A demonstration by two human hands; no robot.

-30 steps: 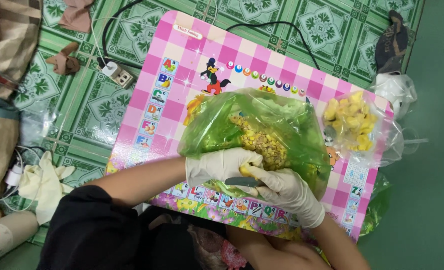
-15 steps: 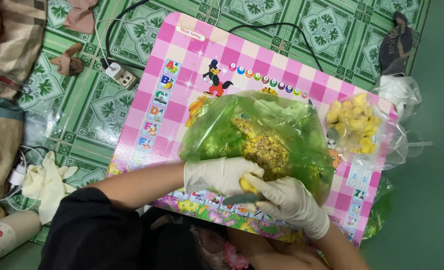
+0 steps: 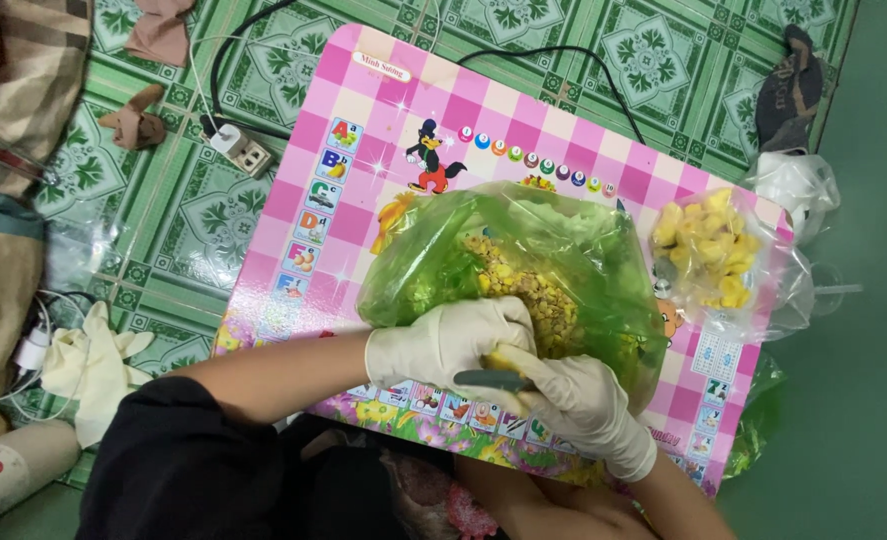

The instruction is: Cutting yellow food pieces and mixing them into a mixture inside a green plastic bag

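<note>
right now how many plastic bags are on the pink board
2: a large green translucent plastic bag in the middle, under both gloved hands, and a small clear plastic bag of yellow pieces at its right edge.

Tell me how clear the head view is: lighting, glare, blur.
Head view: even, soft lighting with faint shadows; bright glare on the green plastic bag and clear bag of yellow pieces; gloved left hand and right hand reasonably sharp; the knife slightly soft; pink board crisp.
</note>
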